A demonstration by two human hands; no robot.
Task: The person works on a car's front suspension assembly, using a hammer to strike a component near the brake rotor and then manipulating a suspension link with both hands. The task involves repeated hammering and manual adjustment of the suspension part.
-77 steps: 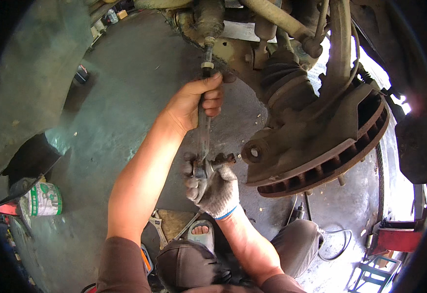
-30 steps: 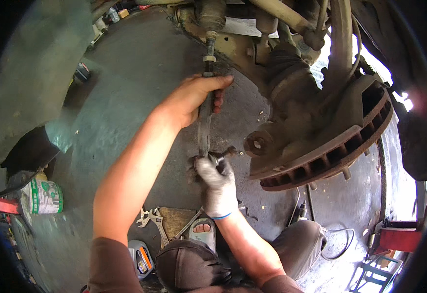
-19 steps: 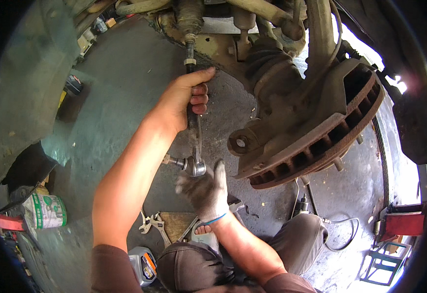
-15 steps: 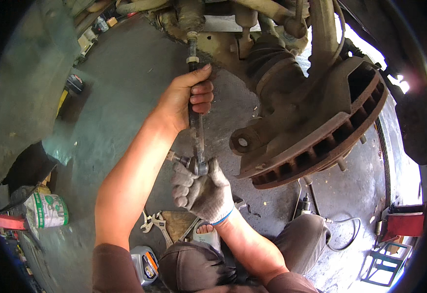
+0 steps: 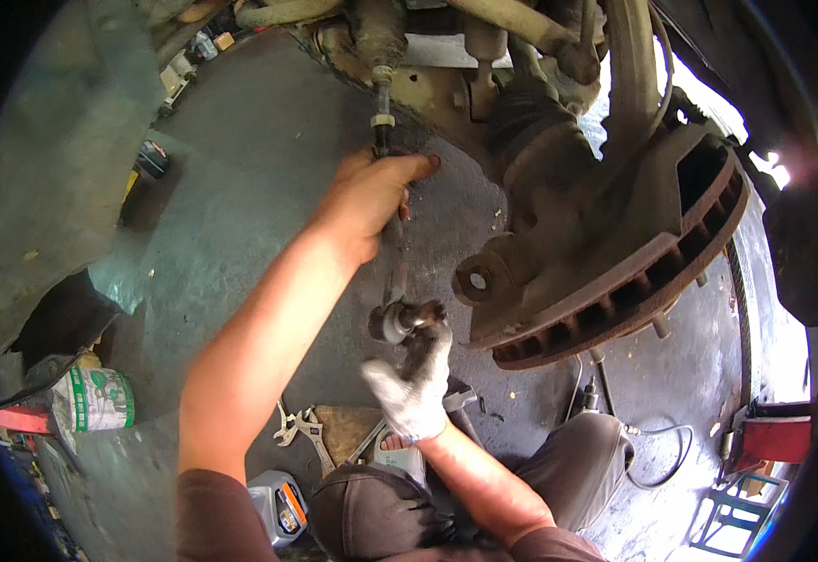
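Note:
A long tie rod [image 5: 396, 267] hangs from the boot and joint at the top of the view, slanting down toward me. My bare left hand [image 5: 371, 199] is closed round its upper part, thumb pointing right. At the rod's lower end sits a tie rod end [image 5: 390, 324], its dark stud turned to the right. My right hand [image 5: 413, 389], in a pale work glove with dark stains, is just below it. Its fingers reach up and hook against the stud, while the thumb stands apart to the left. The fingertips are partly hidden by the stud.
A rusty brake disc [image 5: 629, 290] and knuckle arm with a holed eye [image 5: 477, 281] hang to the right. Below on the floor lie adjustable wrenches [image 5: 311, 440], a grey bottle [image 5: 280, 506] and a hose [image 5: 680, 459]. A white-green bucket [image 5: 100, 398] stands left.
The stud of the tie rod end has swung from pointing left to pointing right. My right hand has turned over with it. My left hand still holds the rod, its wrist rolled.

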